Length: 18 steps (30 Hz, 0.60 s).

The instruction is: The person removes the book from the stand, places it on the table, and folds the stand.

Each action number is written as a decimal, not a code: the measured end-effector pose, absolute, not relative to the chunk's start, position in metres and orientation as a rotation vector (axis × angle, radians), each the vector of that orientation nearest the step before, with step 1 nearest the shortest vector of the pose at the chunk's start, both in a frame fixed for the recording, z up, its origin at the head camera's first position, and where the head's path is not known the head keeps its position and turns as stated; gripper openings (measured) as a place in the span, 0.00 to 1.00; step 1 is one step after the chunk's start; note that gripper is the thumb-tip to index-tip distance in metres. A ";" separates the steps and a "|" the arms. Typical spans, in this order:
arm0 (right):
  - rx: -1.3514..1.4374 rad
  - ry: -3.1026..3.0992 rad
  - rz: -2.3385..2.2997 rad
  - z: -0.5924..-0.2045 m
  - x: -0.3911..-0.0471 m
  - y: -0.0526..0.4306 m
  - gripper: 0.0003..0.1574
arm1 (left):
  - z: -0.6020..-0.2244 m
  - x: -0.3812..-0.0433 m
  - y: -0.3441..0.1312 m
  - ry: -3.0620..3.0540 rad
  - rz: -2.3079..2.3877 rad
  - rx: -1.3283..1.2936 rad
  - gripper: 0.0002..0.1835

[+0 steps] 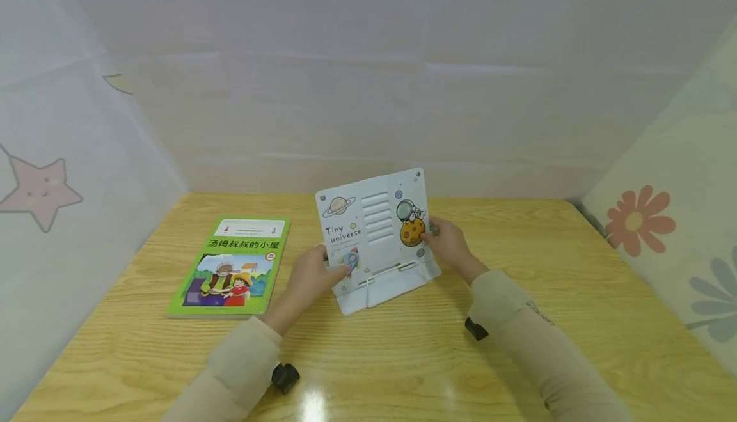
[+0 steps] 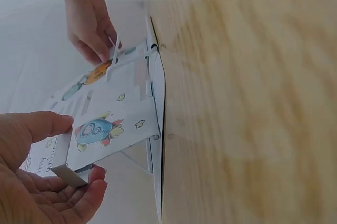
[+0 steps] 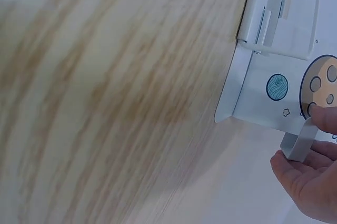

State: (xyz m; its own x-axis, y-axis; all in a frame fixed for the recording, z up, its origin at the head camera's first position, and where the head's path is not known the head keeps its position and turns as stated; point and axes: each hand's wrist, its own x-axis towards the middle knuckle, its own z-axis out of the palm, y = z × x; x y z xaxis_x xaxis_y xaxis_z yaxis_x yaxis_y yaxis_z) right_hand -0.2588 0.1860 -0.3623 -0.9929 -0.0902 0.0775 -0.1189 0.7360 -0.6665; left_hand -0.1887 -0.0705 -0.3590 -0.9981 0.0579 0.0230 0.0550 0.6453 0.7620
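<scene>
While your left hand (image 1: pixel 308 276) and right hand (image 1: pixel 453 246) pinch the book stand (image 1: pixel 377 257) by both sides, positioning seems underway; your next move likely needs steadiness.

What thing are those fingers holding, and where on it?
A white stand, by both side edges: the left fingers pinch the side near the rocket picture, the right fingers the side near the orange moon picture.
</scene>
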 end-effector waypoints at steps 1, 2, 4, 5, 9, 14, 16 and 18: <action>0.183 -2.886 1.105 -0.363 -0.259 0.186 0.28 | -0.359 -0.187 -0.070 2.852 1.317 0.100 0.18; 0.191 -2.881 1.098 -0.363 -0.260 0.186 0.28 | -0.359 -0.186 -0.069 2.855 1.322 0.100 0.18; 0.207 -2.879 1.075 -0.362 -0.260 0.185 0.27 | -0.360 -0.184 -0.068 2.867 1.328 0.107 0.18; 0.216 -2.879 1.063 -0.362 -0.260 0.185 0.27 | -0.361 -0.183 -0.068 2.878 1.325 0.124 0.18; 0.232 -2.881 1.030 -0.362 -0.263 0.183 0.26 | -0.362 -0.181 -0.068 2.909 1.320 0.183 0.17; 0.227 -2.896 1.021 -0.363 -0.269 0.182 0.27 | -0.360 -0.177 -0.068 2.926 1.323 0.241 0.14; 0.225 -2.904 1.013 -0.363 -0.272 0.182 0.27 | -0.359 -0.176 -0.068 2.951 1.313 0.277 0.10; 0.222 -2.909 1.013 -0.363 -0.275 0.181 0.28 | -0.359 -0.176 -0.069 2.969 1.301 0.306 0.09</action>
